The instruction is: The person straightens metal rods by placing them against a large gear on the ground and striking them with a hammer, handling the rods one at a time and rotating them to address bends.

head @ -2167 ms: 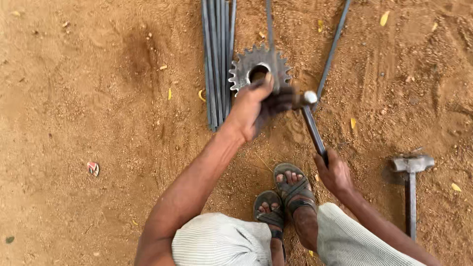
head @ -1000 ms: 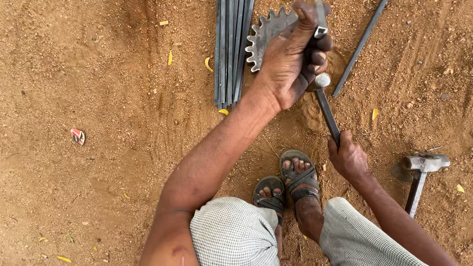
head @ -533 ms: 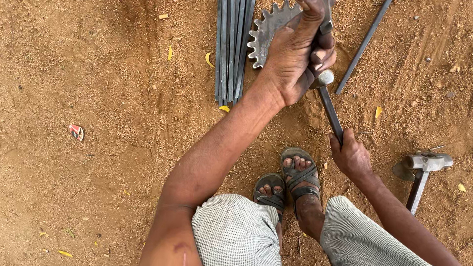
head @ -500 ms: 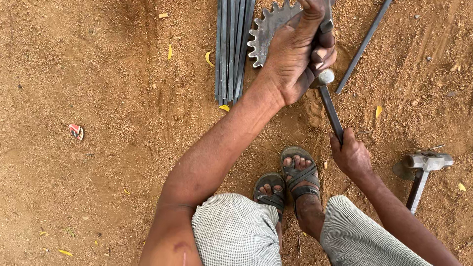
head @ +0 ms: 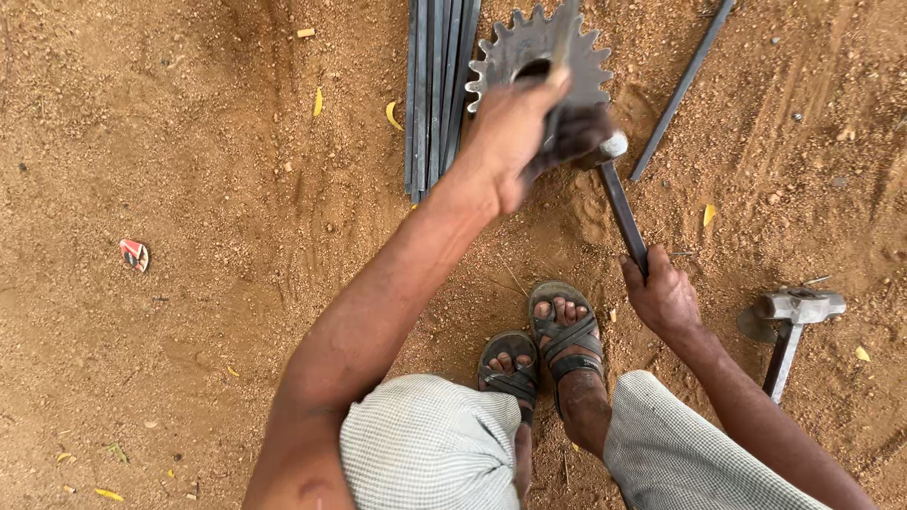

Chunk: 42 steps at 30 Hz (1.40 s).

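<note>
The left hand [head: 515, 137] is in the upper middle of the frame, with the arm running down to the lower left; its fingers are curled tight around a thin metal rod [head: 564, 38] that rises to the top edge, and the thumb side lies against the toothed wheel [head: 539, 57]; this wheel, grey and with a round hole in its middle, lies on the sandy ground [head: 189, 312] at the top centre, partly covered by the hand. The right hand [head: 661, 297] is in the right middle of the frame; its fingers are closed around the lower end of a flat dark bar [head: 624, 212], which slants up and to the left to a small pale round knob [head: 614, 144], just beside the knuckles of the left hand; whether the knob touches the wheel I cannot tell.

A bundle of long grey rods [head: 436, 94] lies just left of the wheel, running straight up out of the frame; one more single rod [head: 680, 90] lies slanted in the upper right. A hammer [head: 792, 326] with a metal head rests on the ground at the right edge, near the right forearm but apart from it. Two feet in sandals [head: 543, 354] stand at the lower centre, between the knees in checked cloth; a small red scrap [head: 133, 254] lies at the left.
</note>
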Each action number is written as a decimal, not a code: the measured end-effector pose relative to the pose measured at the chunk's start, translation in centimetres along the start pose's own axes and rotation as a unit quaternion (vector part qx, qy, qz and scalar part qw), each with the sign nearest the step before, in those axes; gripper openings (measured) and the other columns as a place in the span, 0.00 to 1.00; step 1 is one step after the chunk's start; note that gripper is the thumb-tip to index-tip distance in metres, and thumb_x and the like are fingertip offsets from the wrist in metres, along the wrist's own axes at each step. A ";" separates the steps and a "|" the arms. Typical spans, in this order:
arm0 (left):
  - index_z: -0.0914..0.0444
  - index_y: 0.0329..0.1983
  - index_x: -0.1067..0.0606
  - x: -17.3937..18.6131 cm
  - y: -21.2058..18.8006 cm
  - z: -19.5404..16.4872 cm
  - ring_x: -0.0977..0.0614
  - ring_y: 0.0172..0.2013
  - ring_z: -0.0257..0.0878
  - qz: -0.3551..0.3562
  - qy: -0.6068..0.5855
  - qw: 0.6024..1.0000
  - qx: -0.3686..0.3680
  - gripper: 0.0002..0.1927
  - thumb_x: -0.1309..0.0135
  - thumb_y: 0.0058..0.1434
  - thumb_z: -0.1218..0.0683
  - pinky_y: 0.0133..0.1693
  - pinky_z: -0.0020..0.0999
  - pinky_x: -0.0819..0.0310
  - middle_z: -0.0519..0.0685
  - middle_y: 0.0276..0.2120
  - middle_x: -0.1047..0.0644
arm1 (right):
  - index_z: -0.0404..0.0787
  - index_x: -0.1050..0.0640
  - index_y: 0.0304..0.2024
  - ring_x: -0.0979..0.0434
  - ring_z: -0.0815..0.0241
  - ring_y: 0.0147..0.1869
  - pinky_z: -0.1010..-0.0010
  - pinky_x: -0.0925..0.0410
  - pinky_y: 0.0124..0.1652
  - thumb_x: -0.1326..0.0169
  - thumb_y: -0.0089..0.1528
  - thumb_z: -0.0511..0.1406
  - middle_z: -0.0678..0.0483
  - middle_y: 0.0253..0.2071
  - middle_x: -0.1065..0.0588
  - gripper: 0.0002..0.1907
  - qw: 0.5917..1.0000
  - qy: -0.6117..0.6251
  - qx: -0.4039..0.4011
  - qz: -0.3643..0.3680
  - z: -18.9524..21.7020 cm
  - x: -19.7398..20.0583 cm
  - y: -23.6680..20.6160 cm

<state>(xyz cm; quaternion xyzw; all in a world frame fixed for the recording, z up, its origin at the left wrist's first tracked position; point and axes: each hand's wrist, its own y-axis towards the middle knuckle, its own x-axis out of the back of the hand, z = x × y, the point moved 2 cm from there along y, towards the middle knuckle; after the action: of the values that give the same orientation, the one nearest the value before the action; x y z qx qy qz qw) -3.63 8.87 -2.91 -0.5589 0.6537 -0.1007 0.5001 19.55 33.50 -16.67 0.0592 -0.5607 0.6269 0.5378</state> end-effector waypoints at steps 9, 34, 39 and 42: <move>0.74 0.74 0.44 11.4 -1.1 12.2 0.24 0.15 0.39 -0.148 0.608 0.752 -0.208 0.28 0.59 0.73 0.57 0.09 0.28 0.31 0.54 0.24 0.24 | 0.41 0.34 0.37 0.40 0.67 0.11 0.68 0.42 0.06 0.54 0.72 0.46 0.55 0.18 0.33 0.17 0.988 0.056 0.099 -0.109 2.9 4.6 -5.0; 0.75 0.75 0.47 10.4 -3.3 17.6 0.24 0.15 0.36 -0.143 0.572 0.768 -0.249 0.28 0.61 0.74 0.60 0.07 0.27 0.31 0.57 0.27 0.25 | 0.36 0.36 0.45 0.33 0.67 0.19 0.73 0.36 0.13 0.56 0.79 0.42 0.52 0.24 0.31 0.15 0.885 0.138 0.355 -0.269 8.7 10.0 -0.7; 0.76 0.72 0.42 10.2 -4.2 18.7 0.23 0.16 0.33 -0.152 0.561 0.773 -0.255 0.26 0.61 0.74 0.60 0.11 0.27 0.30 0.55 0.27 0.25 | 0.38 0.33 0.42 0.36 0.64 0.13 0.68 0.40 0.07 0.57 0.76 0.43 0.53 0.23 0.30 0.15 0.975 -0.010 0.185 -0.123 8.1 7.3 1.4; 0.73 0.74 0.46 10.5 -4.3 19.3 0.26 0.12 0.32 -0.171 0.529 0.812 -0.181 0.29 0.61 0.72 0.59 0.07 0.28 0.30 0.51 0.22 0.25 | 0.38 0.34 0.41 0.39 0.63 0.13 0.66 0.42 0.08 0.58 0.76 0.44 0.49 0.22 0.29 0.16 0.983 -0.010 0.155 -0.097 7.3 7.0 1.0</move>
<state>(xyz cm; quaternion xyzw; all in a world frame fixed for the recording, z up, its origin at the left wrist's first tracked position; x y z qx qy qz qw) 15.18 6.90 -14.93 -0.6027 0.7176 -0.3440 -0.0582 12.09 32.34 -9.89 0.2019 -0.4537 0.6504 0.5748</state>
